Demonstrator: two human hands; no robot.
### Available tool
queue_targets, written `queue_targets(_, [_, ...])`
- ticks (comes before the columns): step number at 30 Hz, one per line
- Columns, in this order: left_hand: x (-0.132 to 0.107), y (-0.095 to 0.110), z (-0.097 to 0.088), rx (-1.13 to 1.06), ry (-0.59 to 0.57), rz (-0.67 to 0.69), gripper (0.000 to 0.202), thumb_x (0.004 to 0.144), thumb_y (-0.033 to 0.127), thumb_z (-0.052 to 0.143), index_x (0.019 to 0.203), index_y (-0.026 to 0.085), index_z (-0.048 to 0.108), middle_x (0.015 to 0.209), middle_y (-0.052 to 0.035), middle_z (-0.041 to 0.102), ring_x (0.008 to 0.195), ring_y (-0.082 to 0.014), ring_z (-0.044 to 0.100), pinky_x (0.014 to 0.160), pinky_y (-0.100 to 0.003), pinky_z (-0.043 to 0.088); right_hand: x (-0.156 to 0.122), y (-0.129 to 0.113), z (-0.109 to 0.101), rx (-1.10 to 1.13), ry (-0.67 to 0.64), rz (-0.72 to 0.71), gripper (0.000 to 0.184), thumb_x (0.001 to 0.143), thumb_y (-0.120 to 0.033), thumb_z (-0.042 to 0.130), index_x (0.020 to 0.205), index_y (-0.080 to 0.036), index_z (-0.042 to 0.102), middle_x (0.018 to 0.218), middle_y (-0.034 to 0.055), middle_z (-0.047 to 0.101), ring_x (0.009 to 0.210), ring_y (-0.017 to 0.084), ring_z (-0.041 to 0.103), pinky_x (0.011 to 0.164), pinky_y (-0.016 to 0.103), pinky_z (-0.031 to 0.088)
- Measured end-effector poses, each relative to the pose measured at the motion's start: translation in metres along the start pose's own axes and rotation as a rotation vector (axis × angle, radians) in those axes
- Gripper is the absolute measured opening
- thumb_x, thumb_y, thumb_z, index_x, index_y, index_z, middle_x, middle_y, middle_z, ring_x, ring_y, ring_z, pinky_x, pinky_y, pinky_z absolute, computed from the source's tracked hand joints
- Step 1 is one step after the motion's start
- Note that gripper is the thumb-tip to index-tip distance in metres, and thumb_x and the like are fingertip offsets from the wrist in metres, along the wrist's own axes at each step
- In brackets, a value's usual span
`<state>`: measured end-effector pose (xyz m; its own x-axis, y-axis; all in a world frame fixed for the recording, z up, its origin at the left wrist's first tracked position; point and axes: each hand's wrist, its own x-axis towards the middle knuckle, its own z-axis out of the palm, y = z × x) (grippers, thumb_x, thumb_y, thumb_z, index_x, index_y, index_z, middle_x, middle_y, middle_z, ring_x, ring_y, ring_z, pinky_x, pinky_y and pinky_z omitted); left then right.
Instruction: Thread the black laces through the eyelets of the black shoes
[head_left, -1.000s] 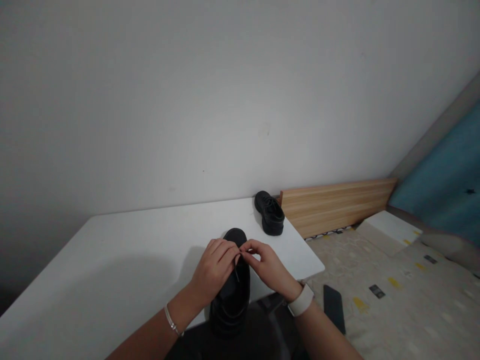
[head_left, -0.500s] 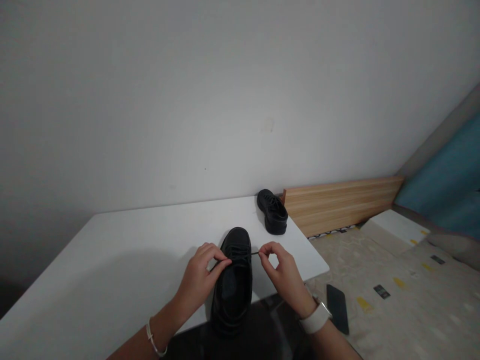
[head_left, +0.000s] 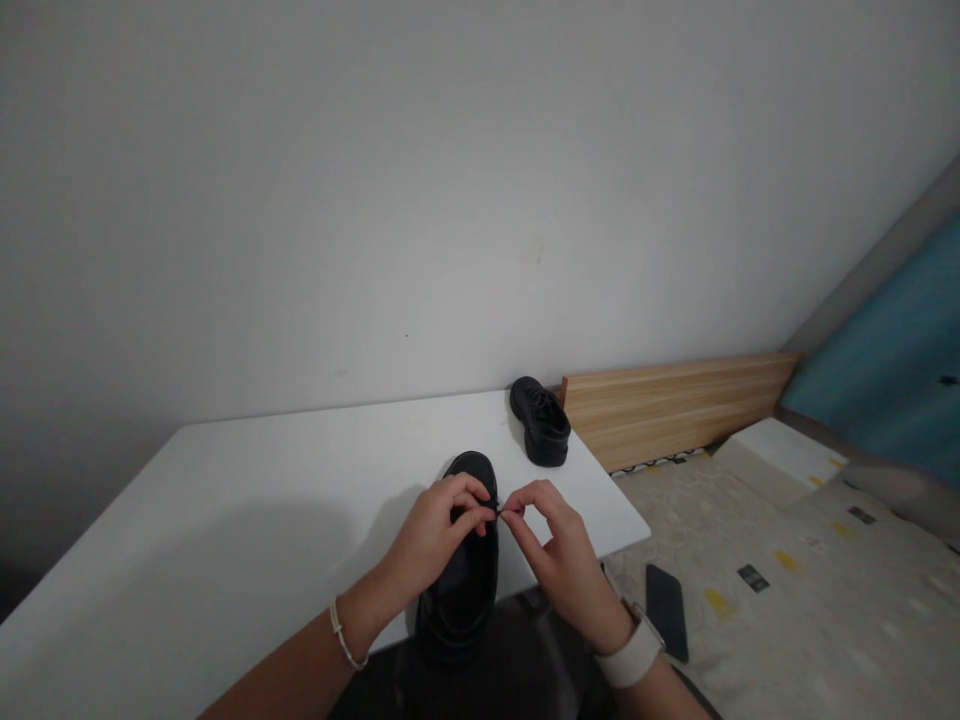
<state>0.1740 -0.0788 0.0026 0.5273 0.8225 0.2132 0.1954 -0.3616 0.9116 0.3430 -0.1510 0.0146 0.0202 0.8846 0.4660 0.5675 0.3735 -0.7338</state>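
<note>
A black lace-up shoe [head_left: 466,590] stands at the table's front edge, toe pointing away from me. My left hand [head_left: 442,525] lies over its lacing, thumb and fingers pinched at the shoe's right side. Close beside it, my right hand [head_left: 555,545] pinches a dark shoelace [head_left: 499,511] between thumb and forefinger. The fingertips of both hands almost meet there. What exactly the left fingertips hold is mostly hidden, but they are at the same lace. Most of the lacing is covered by my left hand.
A second black shoe [head_left: 541,422] stands at the back right of the white table [head_left: 270,470]. Right of the table is a bed [head_left: 795,610] with a wooden headboard [head_left: 682,410]. A dark phone-like slab [head_left: 666,612] lies on the bed. A grey wall rises behind.
My left hand has moved right across the shoe to its right side. My right hand has come slightly left, so the fingertips now nearly touch at the lace.
</note>
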Motion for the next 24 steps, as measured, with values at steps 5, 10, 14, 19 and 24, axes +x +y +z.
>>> queue_targets(5, [-0.004, 0.005, -0.004, 0.195, -0.022, 0.173, 0.014, 0.088, 0.024, 0.063, 0.079, 0.023, 0.075, 0.079, -0.0028, 0.069, 0.083, -0.0205, 0.061, 0.074, -0.03, 0.045, 0.006, -0.01, 0.007, -0.026, -0.003, -0.089, 0.009, 0.094, -0.02, 0.057, 0.086, -0.022, 0.06, 0.083, 0.0042, 0.063, 0.084, 0.022, 0.056, 0.077, 0.036, 0.042])
queue_targets(10, [-0.007, 0.005, -0.01, 0.102, -0.014, 0.103, 0.01, 0.086, 0.023, 0.067, 0.084, 0.022, 0.077, 0.082, -0.0033, 0.072, 0.084, -0.0196, 0.063, 0.078, -0.031, 0.048, 0.01, -0.006, 0.012, 0.087, 0.019, -0.056, 0.017, 0.099, -0.024, 0.049, 0.095, -0.023, 0.065, 0.092, 0.0063, 0.067, 0.092, 0.023, 0.059, 0.083, 0.038, 0.044])
queue_targets(14, [-0.009, 0.005, -0.016, 0.157, -0.067, 0.194, 0.016, 0.084, 0.012, 0.067, 0.083, 0.024, 0.077, 0.086, -0.0031, 0.074, 0.091, -0.0209, 0.063, 0.084, -0.033, 0.049, 0.011, 0.006, 0.016, 0.168, -0.072, 0.039, 0.023, 0.1, -0.025, 0.046, 0.105, -0.024, 0.068, 0.1, 0.0063, 0.071, 0.097, 0.022, 0.063, 0.087, 0.037, 0.047])
queue_targets(19, [-0.009, 0.005, -0.02, 0.35, -0.1, 0.374, 0.03, 0.085, -0.002, 0.057, 0.098, 0.021, 0.073, 0.087, -0.0031, 0.072, 0.088, -0.0196, 0.06, 0.077, -0.03, 0.05, 0.011, 0.012, 0.02, 0.157, -0.159, 0.027, 0.02, 0.097, -0.022, 0.053, 0.105, -0.023, 0.071, 0.1, 0.0059, 0.071, 0.097, 0.022, 0.063, 0.088, 0.037, 0.048])
queue_targets(24, [-0.011, 0.006, -0.02, 0.57, -0.04, 0.538, 0.016, 0.088, 0.003, 0.058, 0.093, 0.016, 0.066, 0.083, -0.0039, 0.069, 0.082, -0.0206, 0.056, 0.071, -0.031, 0.047, 0.014, 0.012, 0.018, 0.158, -0.167, 0.042, 0.016, 0.095, -0.02, 0.057, 0.096, -0.024, 0.072, 0.095, 0.004, 0.072, 0.093, 0.021, 0.064, 0.085, 0.035, 0.048])
